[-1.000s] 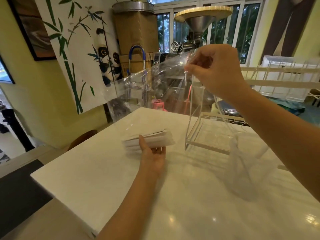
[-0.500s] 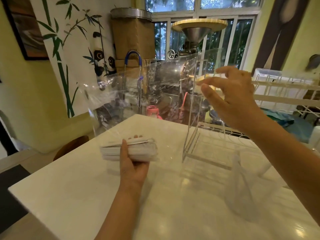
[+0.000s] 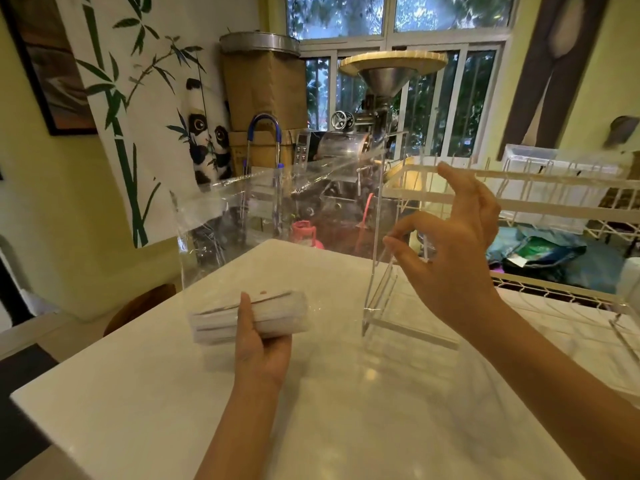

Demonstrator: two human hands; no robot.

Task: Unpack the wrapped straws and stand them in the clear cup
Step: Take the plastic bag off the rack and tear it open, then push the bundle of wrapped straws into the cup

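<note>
The left hand (image 3: 258, 344) grips a bundle of wrapped straws (image 3: 249, 318), thumb over the top, just above the white table (image 3: 145, 393). The right hand (image 3: 453, 268) hangs in the air to the right with fingers spread and nothing in it. A clear plastic bag (image 3: 263, 216) billows behind the bundle, at the table's far edge. A clear cup (image 3: 391, 271) with flat walls stands on the table beside the right hand. A white wire rack (image 3: 554, 206) sits far right.

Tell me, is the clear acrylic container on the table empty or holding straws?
Empty. The clear container shows only its own walls; the wrapped straws sit bundled in the left hand.
</note>
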